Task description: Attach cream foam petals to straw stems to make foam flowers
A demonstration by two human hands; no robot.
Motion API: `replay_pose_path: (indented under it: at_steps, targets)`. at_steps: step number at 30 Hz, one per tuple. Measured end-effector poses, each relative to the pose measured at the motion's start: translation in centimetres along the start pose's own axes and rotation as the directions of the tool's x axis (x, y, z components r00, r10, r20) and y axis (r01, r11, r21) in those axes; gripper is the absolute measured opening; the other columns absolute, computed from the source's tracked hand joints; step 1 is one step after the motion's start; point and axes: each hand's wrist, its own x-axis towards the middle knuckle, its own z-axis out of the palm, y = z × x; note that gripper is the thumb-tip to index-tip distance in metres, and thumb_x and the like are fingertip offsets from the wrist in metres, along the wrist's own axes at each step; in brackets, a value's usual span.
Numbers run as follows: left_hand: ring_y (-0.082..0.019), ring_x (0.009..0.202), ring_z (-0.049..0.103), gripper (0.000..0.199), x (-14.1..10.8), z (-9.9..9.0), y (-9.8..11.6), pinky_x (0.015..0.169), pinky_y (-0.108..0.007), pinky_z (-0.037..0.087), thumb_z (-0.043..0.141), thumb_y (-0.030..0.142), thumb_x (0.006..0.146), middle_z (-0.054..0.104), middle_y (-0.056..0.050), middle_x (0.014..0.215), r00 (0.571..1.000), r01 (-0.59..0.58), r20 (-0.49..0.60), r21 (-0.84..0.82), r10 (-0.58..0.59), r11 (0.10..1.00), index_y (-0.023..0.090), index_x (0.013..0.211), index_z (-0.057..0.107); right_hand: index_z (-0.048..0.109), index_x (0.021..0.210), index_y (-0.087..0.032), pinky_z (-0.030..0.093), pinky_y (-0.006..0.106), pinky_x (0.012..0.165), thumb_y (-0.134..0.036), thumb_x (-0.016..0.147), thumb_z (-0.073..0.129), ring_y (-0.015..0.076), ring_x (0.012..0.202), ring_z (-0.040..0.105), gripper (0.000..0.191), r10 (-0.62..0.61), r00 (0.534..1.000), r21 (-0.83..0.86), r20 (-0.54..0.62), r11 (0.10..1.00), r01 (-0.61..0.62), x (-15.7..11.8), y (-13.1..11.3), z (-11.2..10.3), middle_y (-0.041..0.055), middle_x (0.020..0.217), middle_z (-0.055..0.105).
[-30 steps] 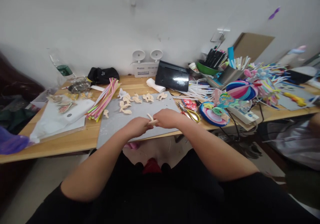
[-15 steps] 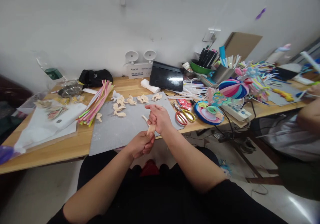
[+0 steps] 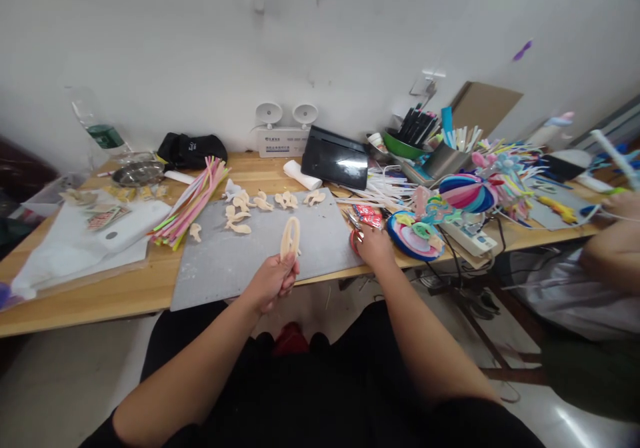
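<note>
My left hand (image 3: pixel 274 280) is closed on the lower end of a cream looped strip (image 3: pixel 291 236), which stands upright over the front of the grey mat (image 3: pixel 225 268). Off to the right, my right hand (image 3: pixel 374 245) has its fingers wrapped round the scissors (image 3: pixel 354 225) with red and yellow handles; the blades stick out past the fingers, and most of the handles are hidden. Several cream curled pieces (image 3: pixel 263 201) lie along the back of the mat, and one more (image 3: pixel 195 232) is at its left edge.
Pink, yellow and white strips (image 3: pixel 193 205) lie left of the mat. Behind it are a white roll (image 3: pixel 303 175) and a black box (image 3: pixel 334 158). A colourful round piece (image 3: pixel 417 235) and a power strip (image 3: pixel 470 235) sit right. A person's arm (image 3: pixel 613 235) shows at far right.
My right hand has left the cream strip and moved right onto the scissors. My left hand still holds the strip, now seen as an upright loop.
</note>
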Motion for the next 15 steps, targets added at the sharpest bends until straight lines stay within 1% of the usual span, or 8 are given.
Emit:
replay_pose_path:
  at_steps: [4,6,8,11,12,13,14,15]
  targets:
    - [-0.002,0.029,0.022,0.033,0.0,-0.4,0.2,0.032,-0.014,0.018,0.046,0.047,0.076,0.031,0.009,0.034,0.998,-0.045,-0.032,0.036,0.046,0.998,0.017,0.065,0.045,0.054,0.105,-0.011,0.037,0.034,0.078,-0.032,0.078,0.043,0.0271,0.094,0.052,0.036,0.075,0.996,-0.062,-0.053,0.995,-0.078,-0.2,0.3,0.3,0.0194,0.103,0.055]
    - [-0.002,0.030,0.022,0.033,0.0,-0.8,0.2,0.033,-0.014,0.018,0.046,0.048,0.076,0.031,0.008,0.035,0.996,-0.078,-0.042,0.066,0.081,0.995,0.016,0.065,0.045,0.055,0.103,-0.010,0.038,0.033,0.077,-0.034,0.075,0.047,0.0271,0.093,0.053,0.038,0.114,0.993,-0.057,-0.026,0.992,-0.115,-0.1,0.5,0.3,0.0194,0.102,0.055]
    - [-0.002,0.030,0.022,0.034,0.0,-1.1,0.1,0.033,-0.015,0.018,0.046,0.048,0.076,0.031,0.008,0.035,0.992,-0.109,-0.056,0.102,0.115,0.989,0.016,0.065,0.046,0.055,0.102,-0.011,0.039,0.032,0.074,-0.034,0.072,0.049,0.0259,0.090,0.055,0.039,0.128,0.992,-0.012,0.013,0.992,-0.127,0.1,1.0,0.2,0.0172,0.095,0.058]
    - [-0.003,0.031,0.022,0.034,0.1,-1.7,0.0,0.034,-0.016,0.017,0.044,0.049,0.076,0.031,0.009,0.036,0.983,-0.145,-0.087,0.174,0.162,0.974,0.016,0.067,0.045,0.053,0.106,-0.013,0.040,0.033,0.072,-0.033,0.067,0.054,0.0238,0.085,0.056,0.044,0.158,0.986,0.170,-0.053,0.974,-0.147,0.3,1.6,-0.2,0.0124,0.090,0.060]
    - [-0.003,0.031,0.021,0.034,0.1,-1.9,0.1,0.034,-0.016,0.017,0.043,0.049,0.077,0.031,0.009,0.035,0.980,-0.153,-0.097,0.208,0.176,0.966,0.016,0.067,0.045,0.052,0.107,-0.014,0.041,0.033,0.073,-0.032,0.064,0.056,0.0224,0.082,0.056,0.047,0.182,0.980,0.288,-0.080,0.946,-0.152,0.1,1.6,-0.3,0.0104,0.089,0.059]
    - [-0.003,0.031,0.021,0.035,0.2,-2.1,0.1,0.035,-0.016,0.016,0.042,0.050,0.077,0.031,0.009,0.035,0.975,-0.162,-0.107,0.252,0.194,0.954,0.016,0.067,0.045,0.052,0.107,-0.015,0.041,0.033,0.072,-0.031,0.062,0.057,0.0202,0.078,0.056,0.049,0.205,0.975,0.442,-0.089,0.885,-0.146,-0.2,1.3,-0.6,0.0082,0.088,0.059]
    - [-0.004,0.031,0.022,0.035,0.3,-2.4,0.2,0.035,-0.017,0.017,0.041,0.050,0.077,0.031,0.009,0.035,0.969,-0.173,-0.116,0.306,0.217,0.936,0.016,0.067,0.044,0.051,0.108,-0.016,0.043,0.032,0.070,-0.031,0.060,0.059,0.0174,0.073,0.055,0.051,0.209,0.976,0.614,-0.069,0.779,-0.123,-0.6,0.8,-0.8,0.0058,0.086,0.057]
    - [-0.004,0.032,0.022,0.036,0.4,-2.7,0.4,0.036,-0.017,0.018,0.040,0.050,0.078,0.032,0.009,0.035,0.962,-0.182,-0.125,0.367,0.243,0.912,0.016,0.067,0.044,0.050,0.108,-0.017,0.044,0.031,0.066,-0.032,0.059,0.060,0.0140,0.065,0.053,0.053,0.197,0.980,0.781,-0.025,0.616,-0.104,-1.3,0.1,-1.0,0.0033,0.083,0.056]
